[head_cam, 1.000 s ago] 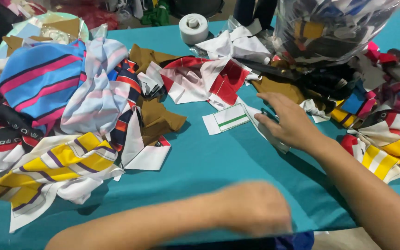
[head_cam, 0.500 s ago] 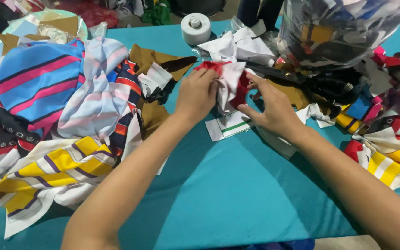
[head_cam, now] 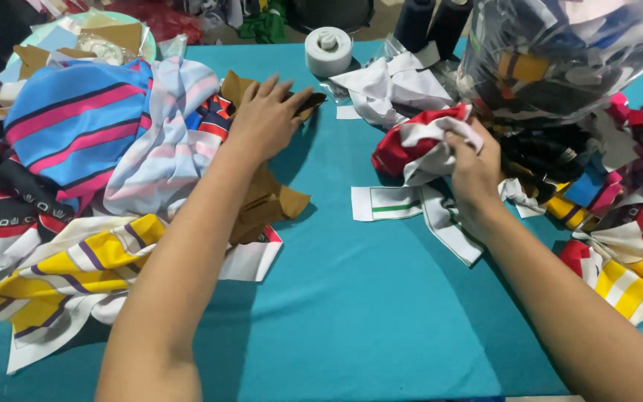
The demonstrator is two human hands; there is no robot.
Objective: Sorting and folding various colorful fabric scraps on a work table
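Note:
My right hand (head_cam: 474, 167) is closed on a bunched red and white fabric piece (head_cam: 418, 141), lifted a little off the teal table (head_cam: 336, 313). My left hand (head_cam: 266, 115) lies flat with fingers spread on brown fabric pieces (head_cam: 266, 201) at the edge of the left heap. A white strip with a green line (head_cam: 385, 202) lies flat on the table just below the red and white bundle. Another white strip (head_cam: 448, 231) lies under my right wrist.
A heap of striped cloth, blue-pink (head_cam: 68, 126) and yellow-white (head_cam: 76, 275), fills the left side. A clear plastic bag of scraps (head_cam: 560, 59) stands at the back right, above loose coloured pieces (head_cam: 634, 246). A white tape roll (head_cam: 329, 50) and white scraps (head_cam: 388, 89) sit at the back.
My hands have come apart. The right hand has carried the red and white bundle to the right; the left hand has moved left onto the brown pieces.

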